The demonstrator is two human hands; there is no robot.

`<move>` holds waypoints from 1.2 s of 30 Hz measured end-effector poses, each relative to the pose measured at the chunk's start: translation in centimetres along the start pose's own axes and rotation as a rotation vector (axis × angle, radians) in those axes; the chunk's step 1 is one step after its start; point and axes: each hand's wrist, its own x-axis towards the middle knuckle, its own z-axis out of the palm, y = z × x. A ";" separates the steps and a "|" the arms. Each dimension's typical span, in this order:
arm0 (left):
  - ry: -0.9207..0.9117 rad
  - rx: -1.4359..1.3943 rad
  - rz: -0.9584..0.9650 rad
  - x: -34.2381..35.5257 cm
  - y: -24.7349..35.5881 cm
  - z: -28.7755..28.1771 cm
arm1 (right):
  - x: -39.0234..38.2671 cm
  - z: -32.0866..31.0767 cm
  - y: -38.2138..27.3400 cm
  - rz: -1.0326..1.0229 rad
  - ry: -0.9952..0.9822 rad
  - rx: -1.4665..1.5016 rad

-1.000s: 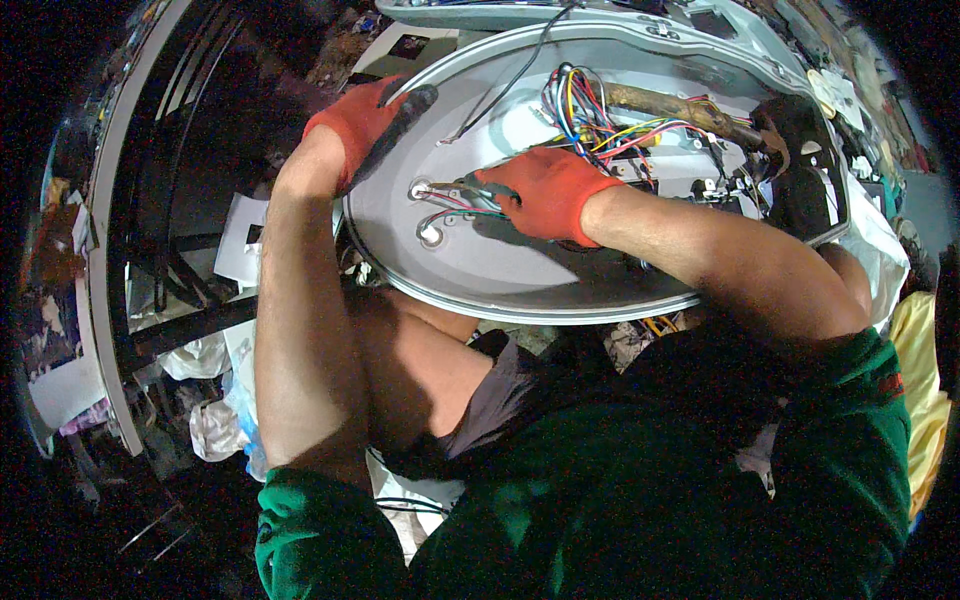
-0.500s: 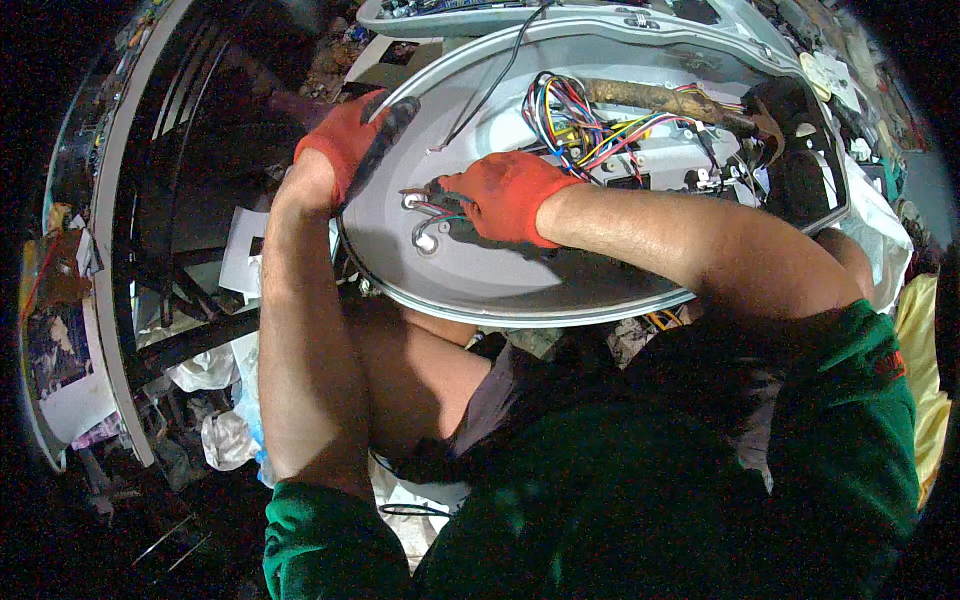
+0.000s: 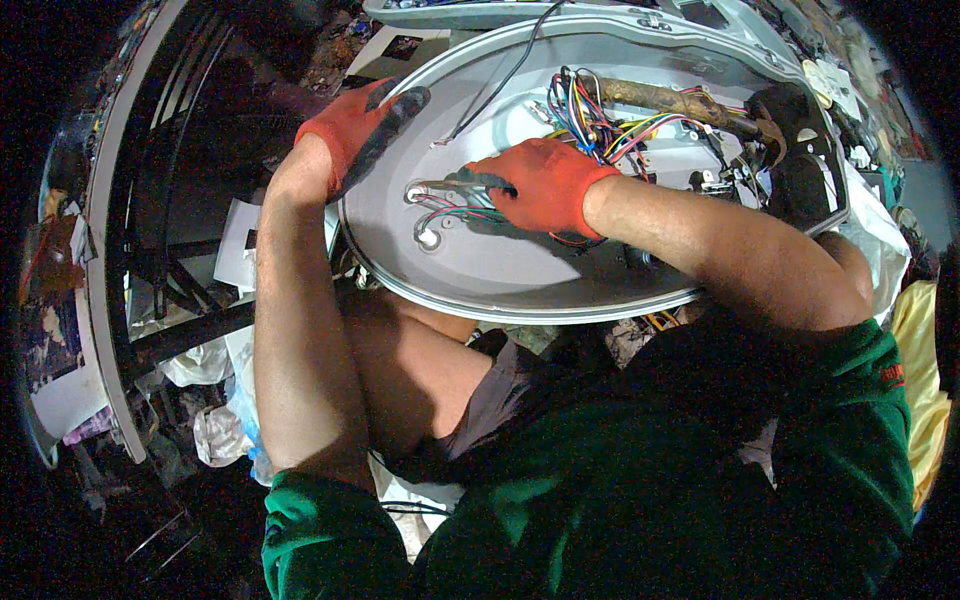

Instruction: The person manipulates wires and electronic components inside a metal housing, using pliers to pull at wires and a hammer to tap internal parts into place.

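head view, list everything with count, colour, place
Shell: 1, grey, centre
Cover: 1, grey, along shell's far side
Wires: many, mixed colours, inside shell
Cable: 1, black, over shell's far edge
Hammer: 1, brown handle, inside shell
Slim tool: 1, brownish, shell's left half
Fittings: 2, white, shell's left end
Sheet: 1, yellow, far right
Clutter: uncountable, mixed, around edges
Shirt: 1, green, bottom
Left hand: 1, red-gloved, left rim
Right hand: 1, red-gloved, holding tool

One grey oval shell (image 3: 500, 275), rim raised, set across the upper centre of the frame. Contained in it: one hammer (image 3: 665, 101), wooden-handled, laid at upper right; coloured wires (image 3: 580, 112), bunched by the handle's left end; one black cable (image 3: 531, 50), draped over the far rim; two round white fittings (image 3: 428, 238), seated at centre left.
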 end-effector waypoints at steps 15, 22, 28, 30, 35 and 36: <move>-0.066 -0.141 -0.045 0.4 -0.7 0.1 | 0.3 1.1 0.5 -0.002 0.030 -0.027; -0.032 -0.081 0.027 1.1 -2.2 0.2 | 0.4 1.5 0.9 -0.010 0.051 -0.011; -0.005 -0.012 -0.054 0.6 -0.4 0.5 | 0.2 0.7 0.5 0.009 0.001 0.002; 0.000 0.010 -0.080 -0.1 0.8 0.2 | 0.2 0.5 0.3 -0.001 0.009 -0.009; -0.028 0.110 -0.204 1.1 -0.2 0.2 | 0.5 0.3 -0.4 0.010 -0.048 -0.063; -0.070 0.194 -0.240 1.7 0.5 0.2 | 0.6 0.8 0.0 0.006 -0.033 -0.064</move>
